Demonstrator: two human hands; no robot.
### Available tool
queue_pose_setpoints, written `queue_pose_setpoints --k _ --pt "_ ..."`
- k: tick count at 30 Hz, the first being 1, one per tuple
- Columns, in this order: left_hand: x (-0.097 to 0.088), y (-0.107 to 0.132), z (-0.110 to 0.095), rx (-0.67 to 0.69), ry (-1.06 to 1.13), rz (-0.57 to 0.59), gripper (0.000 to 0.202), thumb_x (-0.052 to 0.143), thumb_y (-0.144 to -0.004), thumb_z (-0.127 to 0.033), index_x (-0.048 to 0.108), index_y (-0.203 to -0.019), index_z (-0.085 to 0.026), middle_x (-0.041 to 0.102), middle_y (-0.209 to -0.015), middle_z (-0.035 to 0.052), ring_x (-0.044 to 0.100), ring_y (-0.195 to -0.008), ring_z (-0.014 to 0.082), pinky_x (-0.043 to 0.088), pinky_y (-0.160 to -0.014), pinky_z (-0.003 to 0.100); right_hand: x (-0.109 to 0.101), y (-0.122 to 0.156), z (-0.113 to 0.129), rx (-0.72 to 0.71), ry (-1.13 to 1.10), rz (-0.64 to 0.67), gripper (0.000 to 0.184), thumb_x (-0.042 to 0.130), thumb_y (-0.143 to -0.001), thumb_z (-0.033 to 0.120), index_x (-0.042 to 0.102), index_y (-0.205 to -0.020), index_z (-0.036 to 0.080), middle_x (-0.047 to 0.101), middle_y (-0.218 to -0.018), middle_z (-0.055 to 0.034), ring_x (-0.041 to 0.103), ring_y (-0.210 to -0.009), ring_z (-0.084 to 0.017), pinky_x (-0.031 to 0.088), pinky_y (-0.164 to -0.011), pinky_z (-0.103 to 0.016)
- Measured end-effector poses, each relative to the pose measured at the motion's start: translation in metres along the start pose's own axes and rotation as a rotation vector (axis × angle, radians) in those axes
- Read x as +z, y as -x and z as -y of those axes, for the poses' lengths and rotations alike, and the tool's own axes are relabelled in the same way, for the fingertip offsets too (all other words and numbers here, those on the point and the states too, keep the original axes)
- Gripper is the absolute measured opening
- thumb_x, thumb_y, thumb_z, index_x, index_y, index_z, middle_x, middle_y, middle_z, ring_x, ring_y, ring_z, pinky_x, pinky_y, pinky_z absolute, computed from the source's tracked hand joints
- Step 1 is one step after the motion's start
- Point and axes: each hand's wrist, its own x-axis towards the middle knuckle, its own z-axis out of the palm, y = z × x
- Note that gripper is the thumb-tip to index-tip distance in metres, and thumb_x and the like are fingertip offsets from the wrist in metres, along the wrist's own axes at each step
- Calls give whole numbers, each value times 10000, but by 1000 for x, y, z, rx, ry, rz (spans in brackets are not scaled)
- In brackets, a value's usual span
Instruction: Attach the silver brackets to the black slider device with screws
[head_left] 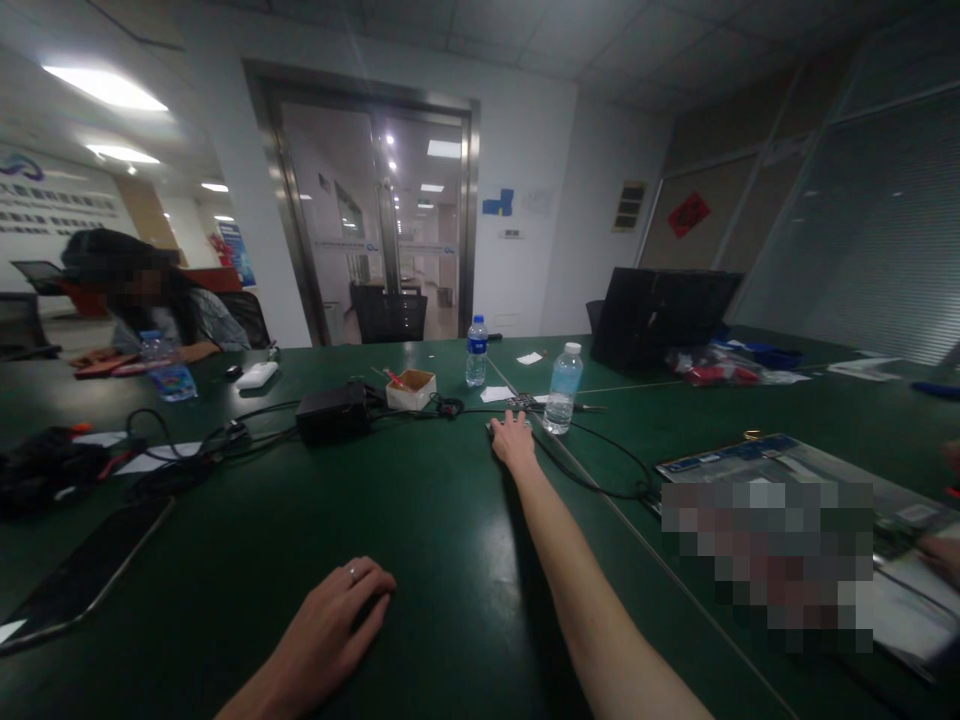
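Note:
My left hand [339, 615] rests knuckles up on the dark green table [420, 520] near the front edge. Its fingers are curled under, a ring shows on one finger, and nothing is visible in it. My right arm stretches far forward, and my right hand [513, 440] lies over a small pale object that it mostly hides, close to a small dark keypad-like device [522, 402] and a black cable [592, 480]. A clear water bottle [562, 388] stands just right of that hand. Whether the fingers grip the object I cannot tell.
A second bottle [476, 352], a small open box [411, 388], a black power brick [331, 412] and tangled cables [187, 450] lie mid-table. A phone [82, 575] lies at the near left. A person [146, 300] sits at the far left. A laptop [656, 315] and a circuit board [750, 455] are on the right.

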Motion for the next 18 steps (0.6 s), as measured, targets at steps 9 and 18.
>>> queue_pose_setpoints --k 9,18 --pt "0 0 -1 -9 11 -10 238 427 -917 -219 628 -1040 -248 637 -997 17 623 -858 160 541 -756 233 -1 0 0 -5 -21 -10 428 241 -972 202 496 -1310 264 348 -1423 -136 258 -1311 -325 350 -942 -462" --pt "-2 0 -4 -36 24 -11 224 427 -919 -216 619 -1029 -248 631 -1001 12 621 -868 158 538 -764 239 1 -5 -1 2 -21 26 438 264 -964 217 478 -1335 308 305 -1467 -113 210 -1355 -333 331 -956 -483"
